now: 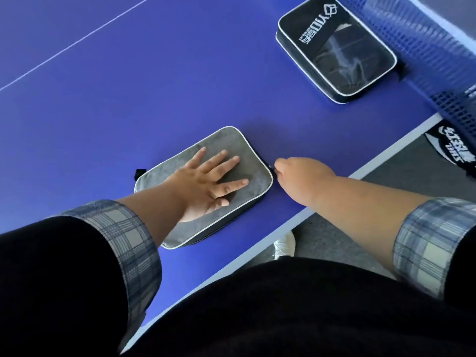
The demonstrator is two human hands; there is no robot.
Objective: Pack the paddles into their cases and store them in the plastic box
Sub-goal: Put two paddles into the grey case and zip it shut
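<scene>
Item: grey rectangular fabric case with white piping (229, 140), flat on the blue table (128, 86), close to its near edge.
Left hand: (206, 184) palm down on top of the grey case, fingers (226, 161) straight and spread, pressing, gripping nothing.
Right hand: (298, 176) at the right-hand end of the case, fingers curled inward, pinching what looks like a small dark zip pull (271, 168); fingertips mostly hidden behind the knuckles.
Second item: black rectangular case with white piping and white logo (337, 50), farther along the same edge, just beside the blue net (417, 47), well apart from the grey case; looks closed.
Paddles: none visible; whether one lies inside either case, impossible to tell.
Plastic box: not in view.
Step in hand: judged to be zipping the grey case shut along its rim.
Method: flat palm weight kept on the lid so both halves meet; pull drawn low and parallel to the rim, never upward; slower round the rounded corners; pressing hand moved clear before the slider reaches it.
Risk: soft lining caught in the teeth; case sliding toward the near edge under a sideways tug.
Remaining: judged as finishing the zip, then carrying both cases to the box.
</scene>
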